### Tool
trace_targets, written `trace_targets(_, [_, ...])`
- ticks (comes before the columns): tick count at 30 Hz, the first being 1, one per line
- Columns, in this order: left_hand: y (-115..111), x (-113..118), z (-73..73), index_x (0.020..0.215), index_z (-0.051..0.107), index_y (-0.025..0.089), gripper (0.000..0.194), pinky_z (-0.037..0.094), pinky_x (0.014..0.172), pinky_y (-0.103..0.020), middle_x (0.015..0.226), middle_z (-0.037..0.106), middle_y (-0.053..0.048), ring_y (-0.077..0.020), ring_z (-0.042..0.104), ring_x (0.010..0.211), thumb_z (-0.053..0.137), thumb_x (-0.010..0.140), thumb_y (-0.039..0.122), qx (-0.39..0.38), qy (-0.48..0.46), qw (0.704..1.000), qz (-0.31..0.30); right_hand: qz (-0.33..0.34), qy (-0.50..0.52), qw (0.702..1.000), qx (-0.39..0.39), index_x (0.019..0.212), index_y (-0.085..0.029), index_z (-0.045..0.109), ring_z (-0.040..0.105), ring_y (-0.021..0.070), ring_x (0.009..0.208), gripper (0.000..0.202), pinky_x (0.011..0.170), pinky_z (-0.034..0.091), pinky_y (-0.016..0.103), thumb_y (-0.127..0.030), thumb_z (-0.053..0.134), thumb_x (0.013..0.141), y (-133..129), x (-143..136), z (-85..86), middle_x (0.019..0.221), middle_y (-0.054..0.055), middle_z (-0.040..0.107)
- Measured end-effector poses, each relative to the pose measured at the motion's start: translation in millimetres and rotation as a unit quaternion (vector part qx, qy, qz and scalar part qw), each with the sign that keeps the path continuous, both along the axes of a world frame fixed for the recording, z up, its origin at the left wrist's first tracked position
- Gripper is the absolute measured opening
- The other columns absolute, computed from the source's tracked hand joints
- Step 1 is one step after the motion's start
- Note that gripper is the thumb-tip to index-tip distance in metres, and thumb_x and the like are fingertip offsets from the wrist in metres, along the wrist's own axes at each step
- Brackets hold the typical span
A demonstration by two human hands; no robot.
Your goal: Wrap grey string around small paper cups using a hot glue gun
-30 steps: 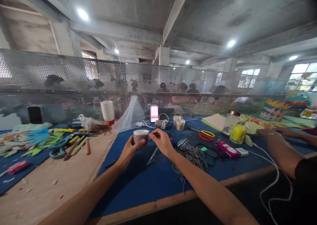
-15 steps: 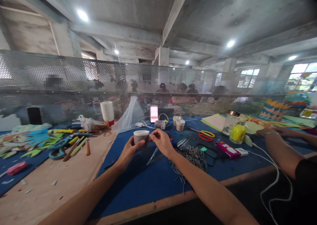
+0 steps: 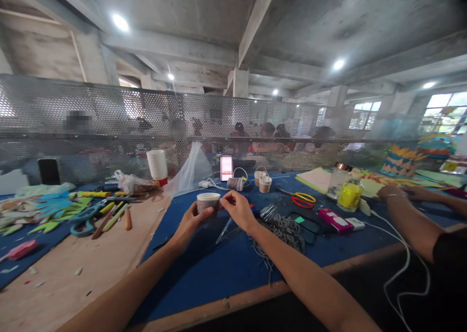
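Observation:
A paper cup with a white rim and a grey-brown wrapped side is held upright over the blue table covering. My left hand is closed around its left side, thumb across the front. At the cup's right edge, my right hand has thumb and finger pinched together; whatever is between them is too small to make out. A tangled heap of grey cord lies below my right wrist. Just beyond my hands, another wrapped cup lies on its side by a lit phone.
Small handled cups stand behind. Rightward are scissors, a yellow bottle, a magenta box and another person's arm. Leftward are blue-handled scissors, craft tools and stacked paper cups. A perforated screen rises behind.
The view has shifted very slightly. Both hands and the cup stay almost in place, with the right fingers still pinched at the cup's edge.

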State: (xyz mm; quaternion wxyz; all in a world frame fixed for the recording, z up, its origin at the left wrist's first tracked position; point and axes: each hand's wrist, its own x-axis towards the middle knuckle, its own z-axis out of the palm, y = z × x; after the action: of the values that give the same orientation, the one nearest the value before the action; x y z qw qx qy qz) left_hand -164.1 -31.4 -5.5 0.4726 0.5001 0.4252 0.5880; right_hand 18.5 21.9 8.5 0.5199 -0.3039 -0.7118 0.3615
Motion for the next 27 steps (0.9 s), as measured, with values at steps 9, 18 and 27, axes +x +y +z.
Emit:
trace_targets(9, [-2.4, 1.3, 1.9, 0.126, 0.067, 0.016, 0.072, 0.055, 0.098, -0.047, 0.124, 0.075, -0.016, -0.0383, 0.068, 0.119, 0.088, 0.069, 0.054, -0.007, -0.004, 1.000, -0.002, 0.002, -0.004, 1.000, -0.009, 0.083, -0.022, 0.061, 0.075, 0.0203, 0.076, 0.021, 0.076, 0.059, 0.032, -0.041, 0.066, 0.090, -0.5, 1.8, 1.6, 0.078, 0.001, 0.074])
trace_targets(18, [-7.5, 4.4, 7.1, 0.124, 0.069, 0.015, 0.071, 0.055, 0.096, -0.046, 0.121, 0.076, -0.017, -0.0385, 0.069, 0.116, 0.089, 0.068, 0.054, -0.010, -0.012, 1.000, -0.006, 0.004, 0.002, 1.000, -0.027, 0.082, -0.022, 0.061, 0.075, 0.0200, 0.076, 0.017, 0.076, 0.059, 0.032, -0.037, 0.067, 0.089, 1.7, 0.3, 0.1, 0.077, 0.001, 0.074])
trace_targets(27, [-8.7, 6.7, 8.5, 0.123, 0.071, 0.015, 0.072, 0.053, 0.097, -0.048, 0.119, 0.077, -0.017, -0.0369, 0.071, 0.110, 0.091, 0.065, 0.053, -0.009, -0.033, 0.999, -0.016, 0.010, 0.003, 0.999, -0.039, 0.082, -0.021, 0.062, 0.075, 0.0202, 0.073, 0.018, 0.075, 0.058, 0.032, -0.037, 0.068, 0.087, 4.0, 0.2, -0.5, 0.074, 0.001, 0.074])
